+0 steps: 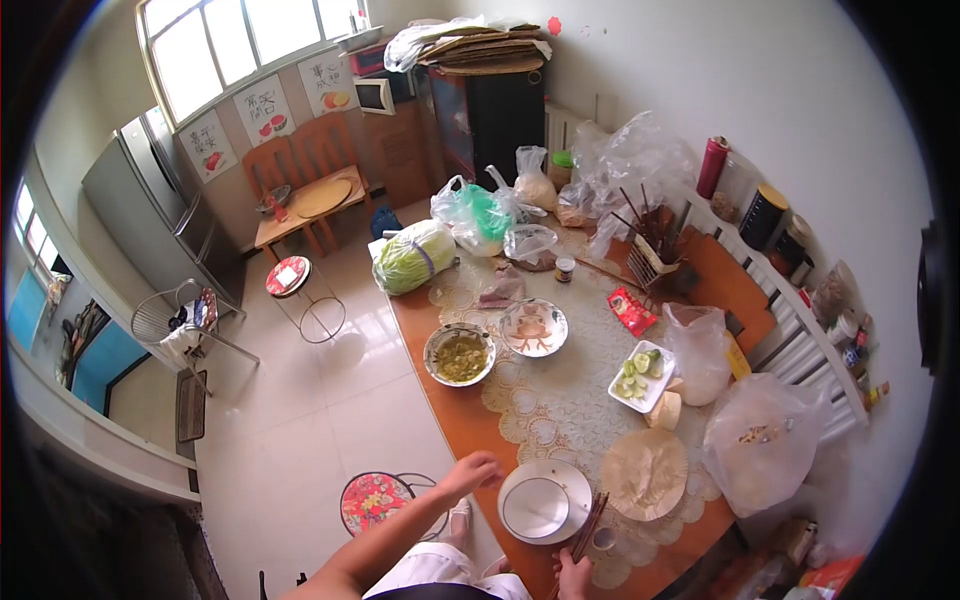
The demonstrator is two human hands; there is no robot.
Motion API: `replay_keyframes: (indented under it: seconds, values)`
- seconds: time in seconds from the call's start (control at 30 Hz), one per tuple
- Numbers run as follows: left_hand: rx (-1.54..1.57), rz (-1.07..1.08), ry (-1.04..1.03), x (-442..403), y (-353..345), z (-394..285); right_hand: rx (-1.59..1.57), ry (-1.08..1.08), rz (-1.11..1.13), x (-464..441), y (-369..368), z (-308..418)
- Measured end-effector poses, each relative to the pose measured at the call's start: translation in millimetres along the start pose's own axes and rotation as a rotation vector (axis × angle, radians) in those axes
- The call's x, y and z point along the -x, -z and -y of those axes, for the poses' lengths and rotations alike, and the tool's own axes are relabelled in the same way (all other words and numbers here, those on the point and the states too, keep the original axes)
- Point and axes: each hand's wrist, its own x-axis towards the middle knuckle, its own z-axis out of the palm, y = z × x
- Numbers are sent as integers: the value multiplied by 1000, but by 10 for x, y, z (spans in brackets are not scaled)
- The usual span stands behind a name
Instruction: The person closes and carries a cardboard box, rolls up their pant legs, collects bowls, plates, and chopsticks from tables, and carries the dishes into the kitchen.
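Note:
My left hand (474,474) hovers at the table's near left edge, just left of a white bowl (535,507) that sits on a larger white plate (577,492). Its fingers are curled together, and whether anything is in them is too small to tell. At the near edge, my right hand (573,575) is closed on a bundle of dark chopsticks (591,527), which points up beside the plate's right rim. A small cup (604,539) stands right of the chopsticks. Beyond it lies a round brownish paper-like sheet (645,475).
Farther up the table are a bowl of greenish food (460,355), a patterned bowl (533,328), a tray of cut green pieces (641,376), a red packet (631,312), a wrapped cabbage (414,257) and plastic bags (765,440). A red-topped stool (376,503) stands left of the table.

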Motion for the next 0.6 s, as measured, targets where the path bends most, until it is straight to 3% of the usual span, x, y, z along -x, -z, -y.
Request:
replay_keyframes:
  seconds: [0.07,0.2,0.3,0.33,0.5,0.6]
  values:
    - [-112,-40,72,77,306,435,-110,-166,-10,-32,-144,135]
    - [10,-96,221,221,635,515,-303,-249,-54,-269,-374,130]
    - [29,-59,188,90,884,528,-295,-158,-118,-493,-394,-247]
    - [33,-52,190,53,954,484,-269,-144,-41,-621,-312,-449]
    - [22,-58,198,-148,1203,325,-280,-102,-97,-548,-397,30]
    - [27,-41,210,-205,1254,162,-273,-85,-8,-512,-468,345]
